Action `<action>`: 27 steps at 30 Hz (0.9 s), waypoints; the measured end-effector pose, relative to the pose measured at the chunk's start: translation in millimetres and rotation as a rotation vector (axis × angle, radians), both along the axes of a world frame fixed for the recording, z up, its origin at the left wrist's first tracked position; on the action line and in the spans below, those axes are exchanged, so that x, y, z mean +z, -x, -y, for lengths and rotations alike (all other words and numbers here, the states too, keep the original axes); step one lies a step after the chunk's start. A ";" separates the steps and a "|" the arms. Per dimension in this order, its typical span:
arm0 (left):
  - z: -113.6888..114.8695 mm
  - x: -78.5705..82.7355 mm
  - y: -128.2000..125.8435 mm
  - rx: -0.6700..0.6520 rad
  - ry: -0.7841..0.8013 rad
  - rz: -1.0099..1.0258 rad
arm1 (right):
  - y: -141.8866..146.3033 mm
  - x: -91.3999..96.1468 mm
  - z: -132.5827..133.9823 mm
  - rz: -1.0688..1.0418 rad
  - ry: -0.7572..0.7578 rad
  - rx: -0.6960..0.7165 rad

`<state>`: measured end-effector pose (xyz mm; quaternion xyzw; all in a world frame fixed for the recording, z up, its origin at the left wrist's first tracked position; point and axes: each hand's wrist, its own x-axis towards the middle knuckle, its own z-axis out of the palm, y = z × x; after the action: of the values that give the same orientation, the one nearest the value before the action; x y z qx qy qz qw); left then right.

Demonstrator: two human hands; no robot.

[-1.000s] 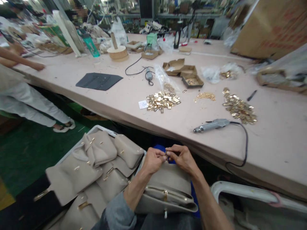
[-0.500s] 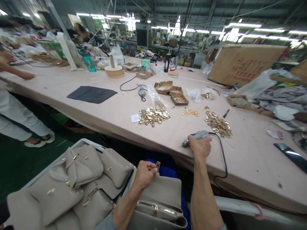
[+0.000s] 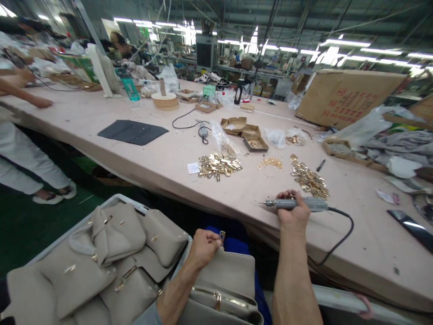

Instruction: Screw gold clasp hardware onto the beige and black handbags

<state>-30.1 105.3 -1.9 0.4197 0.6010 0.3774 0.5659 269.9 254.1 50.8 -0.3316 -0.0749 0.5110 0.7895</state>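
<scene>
My left hand is closed, pinching a small gold clasp at the top edge of a beige handbag that rests on my lap. My right hand is wrapped round a grey electric screwdriver, lifted just off the pink table, its tip pointing left and its black cord trailing off to the right. Piles of gold metal fittings lie on the table beyond both hands.
A bin at my left holds several beige handbags. The table carries a dark leather panel, small cardboard trays, another pile of gold parts and a large carton. Another person's arm reaches in at far left.
My right hand left the bag, reached to the table and picked up the screwdriver, turning it level. My left hand stayed on the clasp. The view tilted upward.
</scene>
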 end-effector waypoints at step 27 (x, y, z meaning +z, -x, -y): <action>1.1 1.0 -0.4 0.016 0.043 0.039 | 47.4 3.9 -3.6 0.059 0.129 -0.283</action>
<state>-29.7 104.2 -0.9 0.3954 0.6011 0.3769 0.5833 222.6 257.7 54.8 -0.4035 -0.0176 0.3886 0.8282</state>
